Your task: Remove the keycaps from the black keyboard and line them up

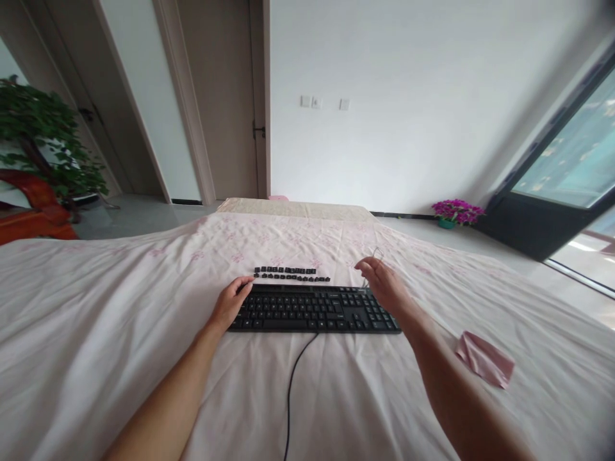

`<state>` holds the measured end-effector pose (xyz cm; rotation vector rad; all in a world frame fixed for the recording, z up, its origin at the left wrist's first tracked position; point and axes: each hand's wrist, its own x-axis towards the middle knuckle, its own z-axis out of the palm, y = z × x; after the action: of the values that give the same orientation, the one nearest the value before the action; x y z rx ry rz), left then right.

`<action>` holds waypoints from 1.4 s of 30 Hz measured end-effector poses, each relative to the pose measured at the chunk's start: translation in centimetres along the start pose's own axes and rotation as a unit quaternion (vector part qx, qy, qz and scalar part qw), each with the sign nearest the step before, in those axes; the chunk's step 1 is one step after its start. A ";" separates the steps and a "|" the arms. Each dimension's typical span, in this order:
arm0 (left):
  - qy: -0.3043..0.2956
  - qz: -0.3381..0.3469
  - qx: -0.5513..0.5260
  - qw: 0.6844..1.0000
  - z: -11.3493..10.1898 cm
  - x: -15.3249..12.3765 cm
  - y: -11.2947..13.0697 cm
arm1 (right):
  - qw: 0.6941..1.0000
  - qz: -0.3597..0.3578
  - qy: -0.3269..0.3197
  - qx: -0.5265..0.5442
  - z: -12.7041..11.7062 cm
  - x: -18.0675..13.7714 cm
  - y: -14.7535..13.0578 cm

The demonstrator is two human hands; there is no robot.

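Observation:
A black keyboard [314,309] lies on a table covered with a pale pink floral cloth [144,307]; its cable runs toward me. Several loose black keycaps [291,274] sit in two rows just beyond it. My left hand [231,302] rests on the keyboard's far left corner, fingers curled over the edge. My right hand [382,282] hovers above the keyboard's right end, pinching a thin wire keycap puller [376,257].
A folded pink cloth [484,358] lies on the table at the right. Beyond the table stand a potted green plant [41,137], a red wooden seat [29,211], a pot of purple flowers [456,212], doors and a large window.

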<state>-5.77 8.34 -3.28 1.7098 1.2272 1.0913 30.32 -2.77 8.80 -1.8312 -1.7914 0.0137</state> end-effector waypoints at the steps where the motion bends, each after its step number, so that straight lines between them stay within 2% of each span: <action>1: 0.003 -0.002 -0.002 1.000 0.0 0.1 -0.1 | 0.998 0.020 -0.018 0.053 0.7 0.4 -0.6; 4: 0.007 0.003 -0.001 1.000 0.0 0.2 -0.2 | 0.977 0.056 -0.093 0.185 3.0 1.1 -1.6; 6: 0.009 0.011 0.003 1.000 0.0 0.2 -0.3 | 0.963 0.071 -0.118 0.233 4.5 1.4 -1.8; 9: 0.009 0.014 0.009 1.000 0.0 0.2 -0.4 | 0.955 0.080 -0.122 0.258 6.4 1.4 -1.9; 15: 0.001 0.009 0.023 1.000 -0.1 0.2 -0.6 | 0.963 0.020 -0.101 0.248 8.5 1.2 -1.8; 25: 0.006 0.013 0.022 1.000 0.0 0.2 -0.5 | 0.966 -0.132 -0.099 0.202 8.8 1.7 -2.2; 42: 0.006 0.022 0.048 0.999 0.1 0.2 -0.5 | 0.964 -0.180 -0.090 0.174 9.6 0.9 -2.1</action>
<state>-5.80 8.66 -3.73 1.8135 1.2733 1.0857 24.71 1.61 1.92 -1.2769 -2.0708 0.3435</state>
